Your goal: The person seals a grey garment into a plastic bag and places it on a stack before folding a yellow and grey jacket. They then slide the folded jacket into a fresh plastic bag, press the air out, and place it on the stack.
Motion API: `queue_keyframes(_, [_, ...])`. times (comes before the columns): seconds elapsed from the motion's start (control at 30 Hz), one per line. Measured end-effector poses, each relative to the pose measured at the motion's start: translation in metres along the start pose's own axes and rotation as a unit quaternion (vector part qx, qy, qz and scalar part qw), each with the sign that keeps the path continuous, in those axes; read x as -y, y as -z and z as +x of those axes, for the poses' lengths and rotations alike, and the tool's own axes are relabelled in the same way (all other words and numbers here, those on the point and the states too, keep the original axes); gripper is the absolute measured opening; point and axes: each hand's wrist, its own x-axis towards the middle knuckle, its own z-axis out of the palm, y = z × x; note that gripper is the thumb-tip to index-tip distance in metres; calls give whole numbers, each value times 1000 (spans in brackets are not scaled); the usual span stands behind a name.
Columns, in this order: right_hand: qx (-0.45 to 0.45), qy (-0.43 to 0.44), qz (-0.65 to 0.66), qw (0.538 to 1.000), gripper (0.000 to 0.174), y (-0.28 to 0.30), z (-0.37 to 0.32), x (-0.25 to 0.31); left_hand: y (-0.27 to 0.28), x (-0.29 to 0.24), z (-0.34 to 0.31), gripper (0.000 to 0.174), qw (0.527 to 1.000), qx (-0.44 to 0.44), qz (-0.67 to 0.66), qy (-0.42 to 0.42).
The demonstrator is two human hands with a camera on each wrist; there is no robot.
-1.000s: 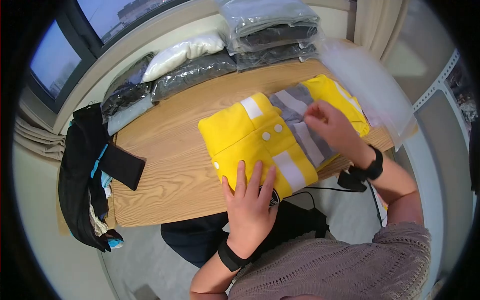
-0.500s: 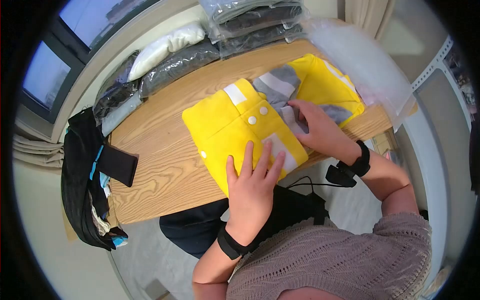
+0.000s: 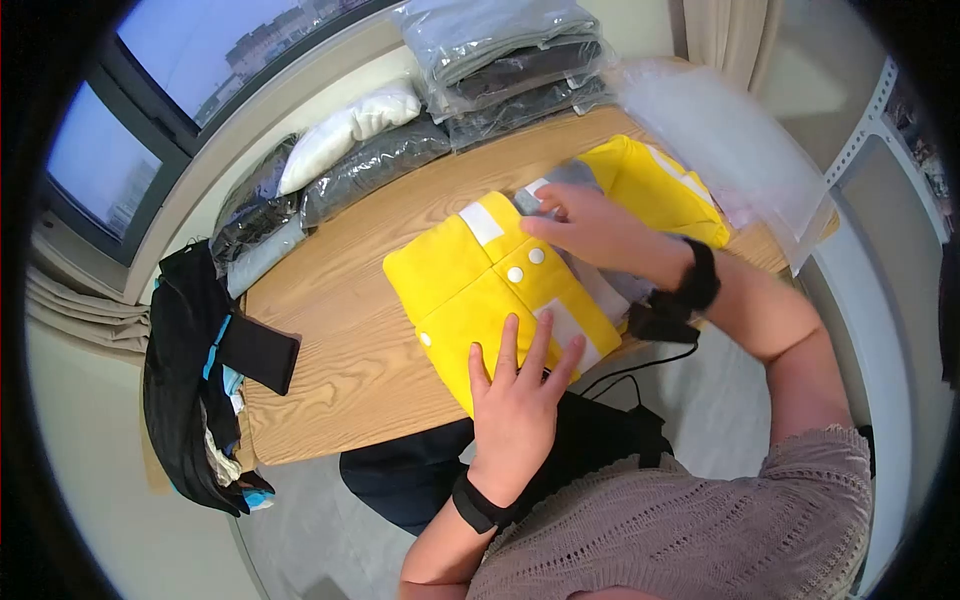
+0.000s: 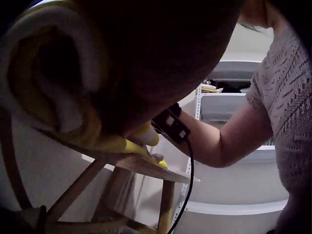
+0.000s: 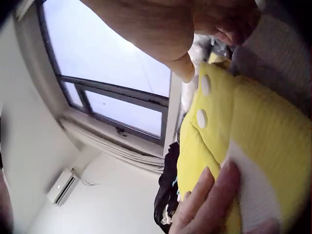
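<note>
Steady the yellow garment (image 3: 445, 265) with the left hand (image 3: 515, 420) spread, ungripping, on its near edge. The right hand (image 3: 598, 228) reaches over its right edge; grip I cannot tell.

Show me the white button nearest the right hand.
In the head view, the upper-right button of the close pair on the yellow garment; its partner sits farther from the right hand, the third button farthest off.
</note>
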Motion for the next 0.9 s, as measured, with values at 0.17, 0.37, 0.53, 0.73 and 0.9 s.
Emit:
queue_keyframes(0.17, [168,-51,34,984,54,-8,30,16,-5,1,-1,56,1000,-18,-5,4])
queue_keyframes(0.37, [123,-49,214,968,36,-8,20,31,-6,3,-1,56,1000,-24,-3,-1])
queue_keyframes(0.53, [76,-211,253,941,39,-21,23,6,-5,3,1,58,1000,-19,-19,-14])
queue_keyframes(0.73, [71,251,-244,934,55,-12,-55,34,2,16,-7,54,995,12,-100,-24])
queue_keyframes(0.9, [59,143,-228,961,54,-23,-76,14,-18,65,-34,33,763,-247,-509,312])
